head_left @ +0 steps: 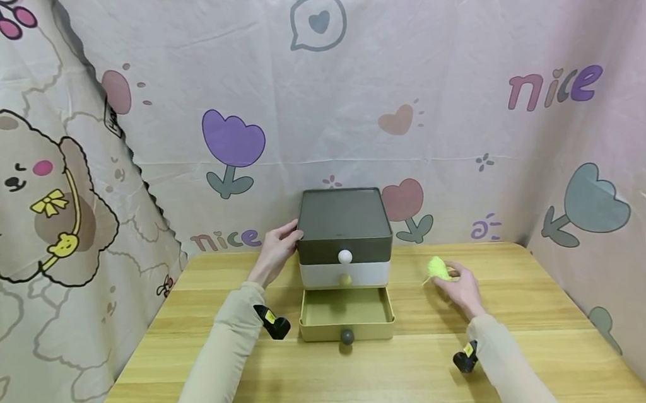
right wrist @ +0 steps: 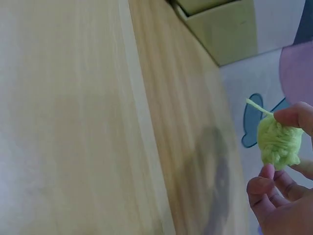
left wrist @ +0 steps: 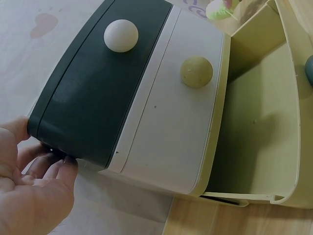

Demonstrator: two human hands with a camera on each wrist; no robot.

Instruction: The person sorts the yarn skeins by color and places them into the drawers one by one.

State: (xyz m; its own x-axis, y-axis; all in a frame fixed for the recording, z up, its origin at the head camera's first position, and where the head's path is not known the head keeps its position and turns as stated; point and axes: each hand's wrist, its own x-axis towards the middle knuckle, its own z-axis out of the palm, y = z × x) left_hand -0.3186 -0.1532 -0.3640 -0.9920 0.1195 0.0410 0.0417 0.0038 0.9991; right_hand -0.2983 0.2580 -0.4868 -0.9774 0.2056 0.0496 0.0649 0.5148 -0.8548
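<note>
A small three-tier drawer box (head_left: 342, 212) has a dark green top tier, a white middle one and an olive bottom drawer (head_left: 316, 332), which is pulled out with nothing inside. At its upper left corner, my left hand (head_left: 277, 250) holds the dark tier, thumb by the top edge and curled fingers against the side (left wrist: 41, 186). Off to the right of the box, my right hand (head_left: 462, 284) pinches a fuzzy yellow-green ball of yarn (right wrist: 279, 139) between thumb and fingers. A loose strand sticks out from the ball.
The box stands toward the back of a wooden table (head_left: 338, 390). Behind it hangs a printed cloth (head_left: 316, 113), which also runs along both sides. Round knobs mark the drawer fronts, including a dark knob (head_left: 347, 336) on the pulled-out one.
</note>
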